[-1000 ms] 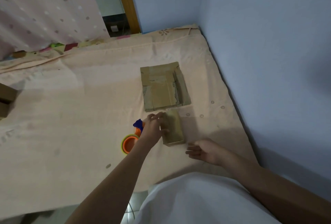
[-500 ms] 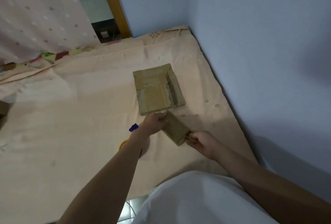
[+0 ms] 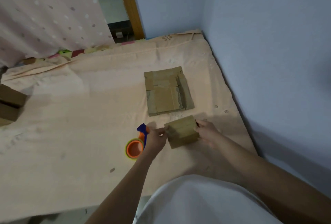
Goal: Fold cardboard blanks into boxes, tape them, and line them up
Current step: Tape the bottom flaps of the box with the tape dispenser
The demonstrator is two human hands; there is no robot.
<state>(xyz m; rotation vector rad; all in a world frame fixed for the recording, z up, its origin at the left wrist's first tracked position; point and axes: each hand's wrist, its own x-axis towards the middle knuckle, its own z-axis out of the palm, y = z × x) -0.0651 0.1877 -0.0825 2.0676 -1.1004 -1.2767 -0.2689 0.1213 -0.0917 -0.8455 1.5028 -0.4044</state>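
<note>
Cardboard box (image 3: pixel 182 132), small and folded, held between both hands above the bed (image 3: pixel 71 134). Left hand (image 3: pixel 157 138) pinches the box's left edge; right hand (image 3: pixel 206 133) has its grip closed round the right side, fingertips hidden behind the card. Flat cardboard blanks (image 3: pixel 168 91) lie stacked just beyond the box. Tape dispenser (image 3: pixel 137 145), orange and blue, is partly covered by the left wrist. More boxes (image 3: pixel 9 103) are cut off at the left frame edge. Bed sheet lies bare across the middle and left; blue wall (image 3: pixel 268 44) bounds the right side. No writing is legible.
</note>
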